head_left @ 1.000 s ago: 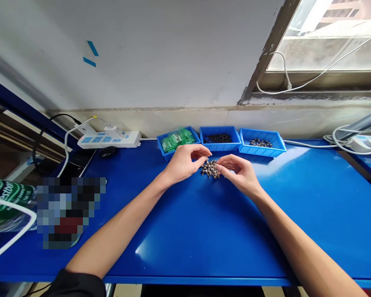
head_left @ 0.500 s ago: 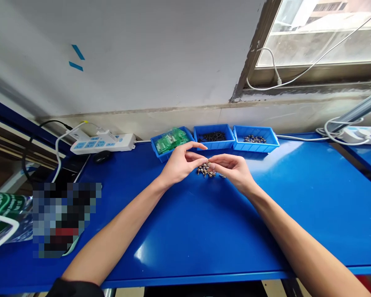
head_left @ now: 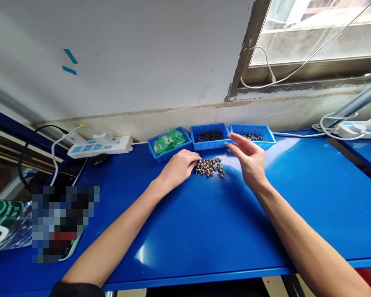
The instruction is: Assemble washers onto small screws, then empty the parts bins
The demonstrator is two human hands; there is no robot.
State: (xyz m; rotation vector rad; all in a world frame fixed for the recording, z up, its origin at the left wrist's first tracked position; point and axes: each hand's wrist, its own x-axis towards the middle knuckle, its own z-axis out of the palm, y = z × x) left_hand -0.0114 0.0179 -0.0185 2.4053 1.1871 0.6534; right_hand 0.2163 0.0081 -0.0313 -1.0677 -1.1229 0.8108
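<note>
A loose pile of small metal screws [head_left: 209, 166] lies on the blue table [head_left: 191, 231]. At the pile's left edge is my left hand [head_left: 181, 167], its fingers curled down and together over the nearest screws. Whatever sits between those fingertips is hidden. My right hand [head_left: 250, 159] is raised to the right of the pile, in front of the right-hand blue bin [head_left: 267, 142]. Its thumb and fingers are apart, and I see nothing between them. Similar small metal pieces [head_left: 252, 137] lie in that bin, partly covered by my fingers.
Against the wall stand a blue bin [head_left: 163, 156] of green packets [head_left: 170, 141] and a middle blue bin [head_left: 210, 144] of dark screws [head_left: 210, 136]. Leftward are a power strip [head_left: 102, 147], a black mouse [head_left: 99, 160], and a bottle [head_left: 9, 222]. A white cable [head_left: 297, 133] runs along the back right.
My hands, together over the pile before, have separated. The right moved up and right towards the right-hand bin and opened; the left lowered to the pile's left edge. The view shifted slightly.
</note>
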